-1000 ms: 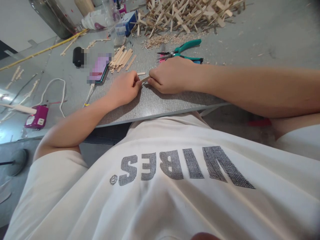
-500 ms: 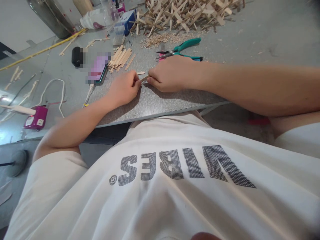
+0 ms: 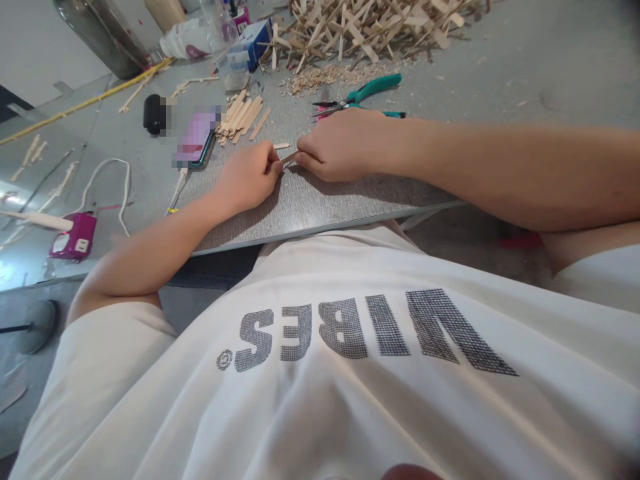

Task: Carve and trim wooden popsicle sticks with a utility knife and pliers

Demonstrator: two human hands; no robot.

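Note:
Between my two hands is a thin wooden craft stick [image 3: 289, 158], low over the table near its front edge. My left hand [image 3: 251, 175] pinches one end, and my right hand [image 3: 334, 148] is closed on the other; both ends are hidden by fingers. Just behind the fingertips lies another short craft stick [image 3: 281, 146]. Pliers [image 3: 345, 105] with teal handles rest on the table beyond my right hand, which partly covers them. A small pile of craft sticks [image 3: 243, 117] lies beyond my left hand.
A big heap of crossed wooden sticks [image 3: 370, 27] stands at the back, with wood chips [image 3: 313, 80] before it. To the left are a phone [image 3: 197, 140] on a white cable, a black case [image 3: 154, 115], a blue box [image 3: 255, 45], a bottle [image 3: 187, 39] and a purple device [image 3: 75, 237].
Hardly anything differs. My right hand and forearm have shifted very slightly; both hands keep hold of the same craft stick.

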